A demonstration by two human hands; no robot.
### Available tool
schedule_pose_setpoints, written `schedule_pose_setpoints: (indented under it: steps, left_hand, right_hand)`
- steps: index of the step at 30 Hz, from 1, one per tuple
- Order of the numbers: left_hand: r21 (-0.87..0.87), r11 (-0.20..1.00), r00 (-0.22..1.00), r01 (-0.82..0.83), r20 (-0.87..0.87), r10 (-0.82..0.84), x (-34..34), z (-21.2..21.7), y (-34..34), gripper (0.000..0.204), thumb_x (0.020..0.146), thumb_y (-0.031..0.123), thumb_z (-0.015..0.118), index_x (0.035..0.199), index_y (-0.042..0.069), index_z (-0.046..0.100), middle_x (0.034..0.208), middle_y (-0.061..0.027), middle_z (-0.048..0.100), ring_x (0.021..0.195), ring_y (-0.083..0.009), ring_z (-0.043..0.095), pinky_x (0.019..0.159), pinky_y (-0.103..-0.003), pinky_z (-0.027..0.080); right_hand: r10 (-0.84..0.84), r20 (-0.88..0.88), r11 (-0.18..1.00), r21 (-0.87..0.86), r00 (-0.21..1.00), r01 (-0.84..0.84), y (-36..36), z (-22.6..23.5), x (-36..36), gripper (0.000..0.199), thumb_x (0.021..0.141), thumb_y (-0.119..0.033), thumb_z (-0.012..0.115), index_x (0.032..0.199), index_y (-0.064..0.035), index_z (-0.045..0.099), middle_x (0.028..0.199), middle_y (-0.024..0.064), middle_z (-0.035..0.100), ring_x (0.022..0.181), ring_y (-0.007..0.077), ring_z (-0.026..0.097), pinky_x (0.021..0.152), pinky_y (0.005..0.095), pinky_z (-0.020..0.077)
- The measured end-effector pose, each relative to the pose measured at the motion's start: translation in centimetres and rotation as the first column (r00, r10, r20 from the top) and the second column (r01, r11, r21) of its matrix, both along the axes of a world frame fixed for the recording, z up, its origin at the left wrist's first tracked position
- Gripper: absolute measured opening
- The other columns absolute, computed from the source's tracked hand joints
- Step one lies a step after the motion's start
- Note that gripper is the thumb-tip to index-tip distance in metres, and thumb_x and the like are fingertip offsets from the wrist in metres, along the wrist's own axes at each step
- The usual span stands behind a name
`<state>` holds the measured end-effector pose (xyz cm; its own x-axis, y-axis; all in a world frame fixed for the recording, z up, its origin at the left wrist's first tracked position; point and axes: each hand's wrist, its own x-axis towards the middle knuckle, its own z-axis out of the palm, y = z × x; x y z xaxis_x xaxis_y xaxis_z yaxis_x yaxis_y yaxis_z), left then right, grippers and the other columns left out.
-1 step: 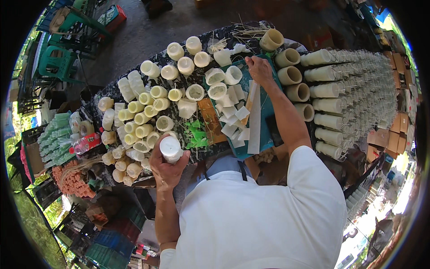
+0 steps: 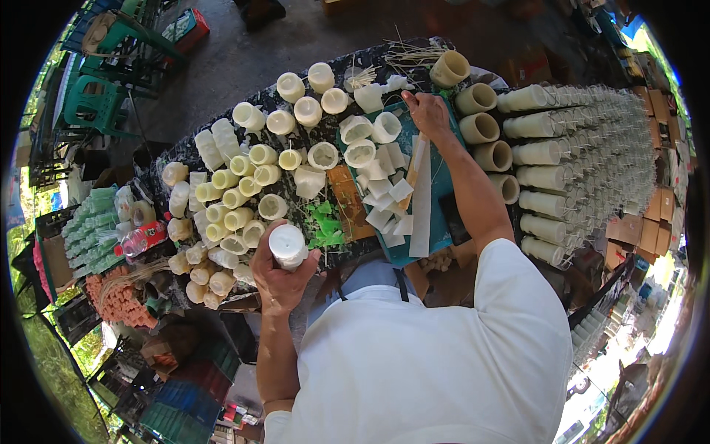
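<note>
My left hand (image 2: 283, 274) is wrapped round a white wax candle (image 2: 288, 246), whose round end faces up, by the table's near edge. Over the far part of a teal tray (image 2: 439, 222), my right hand (image 2: 427, 112) has its fingers drawn together. Anything between them is too small to make out. Beneath that forearm, a pale flat strip (image 2: 421, 214) and loose white wax pieces (image 2: 381, 188) lie on the tray. Hollow wax cups (image 2: 360, 153) stand at its left side. Just left of the tray are green wax scraps (image 2: 323, 223) on the table.
Rows of white candles with wicks (image 2: 540, 152) fill the table's right end, beside tan tubes (image 2: 476, 98). Yellowish wax cups (image 2: 238, 217) crowd the left half. A red-labelled bottle (image 2: 142, 239) lies farther left, near green (image 2: 95, 228) and orange (image 2: 122, 300) wax pieces.
My left hand and the candle have shifted very slightly to the right. My right hand stays nearly where it was, over the tray's far part.
</note>
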<state>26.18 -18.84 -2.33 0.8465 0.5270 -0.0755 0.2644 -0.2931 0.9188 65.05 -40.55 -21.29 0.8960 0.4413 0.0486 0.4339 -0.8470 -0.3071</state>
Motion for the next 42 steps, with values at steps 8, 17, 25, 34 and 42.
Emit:
schedule_pose_setpoints:
  steps: [8,17,25,34,42]
  left_hand:
    - [-0.122,0.992,0.998,0.031,0.065,-0.023,4.4,-2.3,-0.5,0.07,0.07,0.012,0.093,0.131,-0.001,0.061,0.103,-0.0077,0.072,0.09,-0.014,0.069,0.081,-0.031,0.058]
    - [-0.039,0.999,0.999,0.019,0.038,-0.018,4.6,-1.8,0.9,0.067,0.071,0.01,0.091,0.129,-0.001,0.06,0.096,-0.0083,0.072,0.083,-0.0156,0.07,0.078,-0.031,0.058]
    - [-0.154,0.988,1.0,-0.012,0.019,0.015,4.1,-2.1,1.5,0.068,0.072,0.007,0.09,0.131,0.0,0.059,0.095,-0.0076,0.072,0.085,-0.0145,0.069,0.081,-0.032,0.058]
    - [-0.502,0.77,0.91,0.393,0.089,-0.406,5.1,-2.6,1.4,0.062,0.069,0.015,0.09,0.125,0.003,0.066,0.152,-0.0136,0.046,0.126,-0.0191,0.057,0.101,-0.033,0.049]
    - [-0.611,0.679,0.864,0.407,0.016,-0.503,-0.4,0.1,2.5,0.062,0.069,0.014,0.088,0.126,0.003,0.065,0.102,0.0001,0.067,0.092,-0.011,0.061,0.086,-0.03,0.051]
  right_hand:
    - [0.042,0.02,0.949,-0.314,0.999,-0.034,3.8,-7.5,14.2,0.021,0.092,-0.012,0.06,0.107,-0.0037,0.072,0.114,0.0219,0.071,0.106,0.0392,0.07,0.089,0.0488,0.0573]
    - [0.078,0.042,0.996,-0.042,0.996,-0.076,3.7,-6.0,13.6,0.019,0.095,-0.015,0.061,0.107,-0.009,0.074,0.109,0.0138,0.074,0.105,0.0383,0.069,0.089,0.0486,0.0554]
    - [0.281,-0.597,0.449,0.774,0.752,0.446,0.4,2.2,12.4,0.008,0.1,-0.01,0.068,0.101,-0.0028,0.066,0.087,0.0039,0.07,0.071,0.0114,0.063,0.064,0.0287,0.0528]
    - [0.626,-0.69,0.407,0.686,0.363,0.603,4.9,15.2,-10.2,0.011,0.101,-0.016,0.068,0.1,-0.0053,0.064,0.088,0.0038,0.069,0.074,0.0121,0.065,0.065,0.0279,0.0528]
    - [0.636,-0.651,0.426,0.743,0.413,0.516,6.6,17.1,-22.1,0.028,0.101,-0.02,0.07,0.122,-0.0032,0.062,0.097,0.0032,0.068,0.085,0.0102,0.063,0.077,0.0243,0.0506]
